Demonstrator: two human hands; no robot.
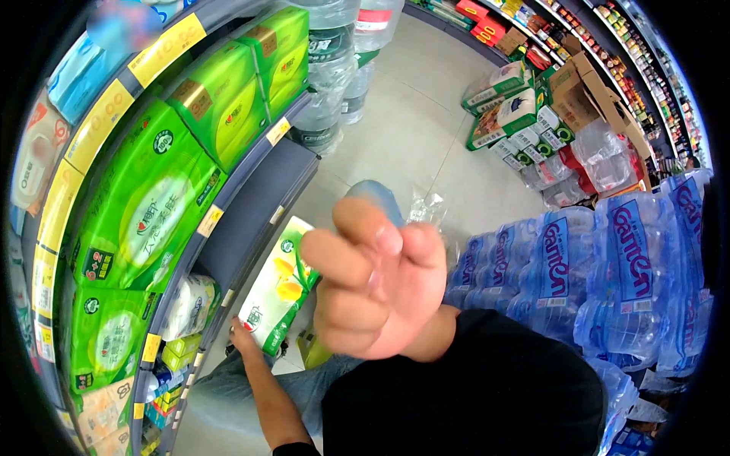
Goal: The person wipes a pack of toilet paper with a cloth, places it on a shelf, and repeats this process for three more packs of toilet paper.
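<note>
My right hand (380, 281) is raised close to the camera, palm side showing, with its fingers curled in and nothing visible in them. Lower left, my left hand (243, 334) grips the bottom edge of a white and green tissue pack (277, 289) printed with yellow tulips. The pack stands tilted beside the lower shelf (255, 197). Large green tissue packs (144, 205) fill the shelf above, and more green packs (228, 106) sit farther along it.
Wrapped blue water bottles (555, 258) are stacked at the right. Large clear bottles (327, 61) stand at the shelf's far end. Green and white packs (502, 114) and opened cardboard boxes (578, 91) are on the tiled floor (403, 99). Stocked shelves line the upper right.
</note>
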